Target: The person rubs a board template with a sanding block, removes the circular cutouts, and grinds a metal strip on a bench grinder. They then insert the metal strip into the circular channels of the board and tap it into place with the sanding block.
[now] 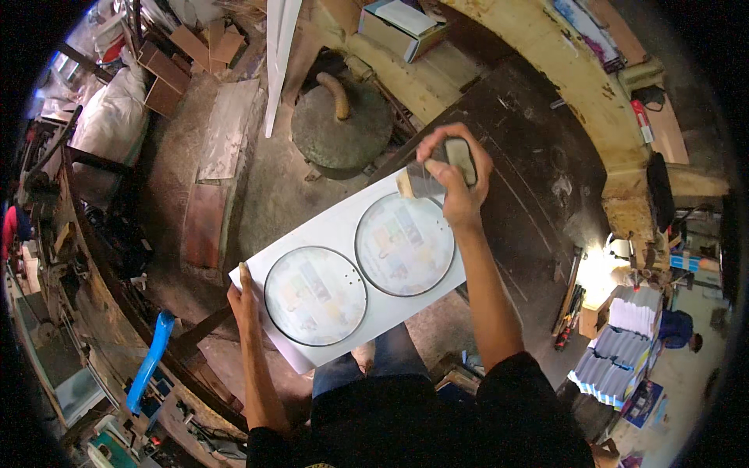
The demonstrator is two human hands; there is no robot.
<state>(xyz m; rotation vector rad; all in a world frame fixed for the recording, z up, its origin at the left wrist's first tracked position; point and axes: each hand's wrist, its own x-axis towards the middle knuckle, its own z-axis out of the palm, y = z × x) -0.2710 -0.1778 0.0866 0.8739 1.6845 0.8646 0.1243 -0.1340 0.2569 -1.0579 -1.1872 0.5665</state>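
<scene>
Dark shirt (406, 425), white board (343, 273), cluttered workshop floor (289, 187)

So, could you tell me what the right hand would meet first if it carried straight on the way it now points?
The right hand, holding a brush, points down-left at the white board. It would probably meet the board's upper edge beside the nearer round disc, though depth is unclear.
</scene>
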